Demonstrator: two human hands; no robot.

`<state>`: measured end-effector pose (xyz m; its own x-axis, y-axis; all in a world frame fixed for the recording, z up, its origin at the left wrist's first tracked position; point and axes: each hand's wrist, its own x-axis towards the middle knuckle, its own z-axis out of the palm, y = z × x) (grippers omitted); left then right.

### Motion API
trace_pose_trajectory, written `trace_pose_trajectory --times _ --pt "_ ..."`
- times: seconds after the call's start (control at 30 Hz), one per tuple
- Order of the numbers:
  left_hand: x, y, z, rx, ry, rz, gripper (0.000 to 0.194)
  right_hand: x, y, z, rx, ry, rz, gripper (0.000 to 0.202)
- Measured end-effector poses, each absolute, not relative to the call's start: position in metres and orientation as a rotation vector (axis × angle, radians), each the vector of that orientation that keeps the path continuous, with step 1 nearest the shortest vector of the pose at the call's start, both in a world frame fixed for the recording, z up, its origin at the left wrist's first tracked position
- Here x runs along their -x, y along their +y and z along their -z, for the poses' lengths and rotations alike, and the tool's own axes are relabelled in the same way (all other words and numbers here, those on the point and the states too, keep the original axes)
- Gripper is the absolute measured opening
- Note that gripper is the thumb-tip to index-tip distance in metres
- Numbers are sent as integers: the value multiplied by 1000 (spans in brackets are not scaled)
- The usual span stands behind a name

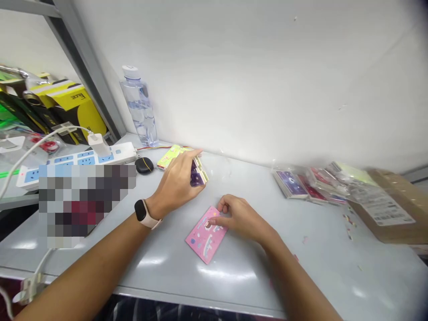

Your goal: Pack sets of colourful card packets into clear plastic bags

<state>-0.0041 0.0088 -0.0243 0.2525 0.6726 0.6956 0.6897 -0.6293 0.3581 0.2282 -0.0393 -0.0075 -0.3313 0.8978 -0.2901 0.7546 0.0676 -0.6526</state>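
Observation:
A pink booklet with small cartoon prints lies at a slant on the table. My right hand pinches its right corner, thumb on the cover and the other fingers curled at its edge. Farther back, my left hand is wrapped over a small stack of booklets with a dark purple, starry cover showing. Part of that stack is hidden by the fingers. Just behind the left hand lies a yellow-green booklet. A pale band watch sits on my left wrist.
Wrapped booklet packs and a cardboard box stand at the right. Along the left are a water bottle, a black round-edged case, a power strip and yellow-black boxes. A white wall closes off the back.

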Motion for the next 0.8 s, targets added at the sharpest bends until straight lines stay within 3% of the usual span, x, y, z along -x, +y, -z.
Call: trace_pose_trajectory --times 0.27,0.43,0.63,0.8 --pt "4 9 24 2487 -1306 1343 68 -235 -34 3 1590 -1895 -1432 28" --pt "4 8 23 2501 -1293 1337 68 -241 -32 -2 1572 -1870 -1405 28" --pt "4 6 20 2552 -1302 1273 69 -250 -34 -14 1313 -1691 -1633 39" --pt "5 5 19 2586 -1378 1204 70 -255 -34 -16 1147 -1523 -1378 33"
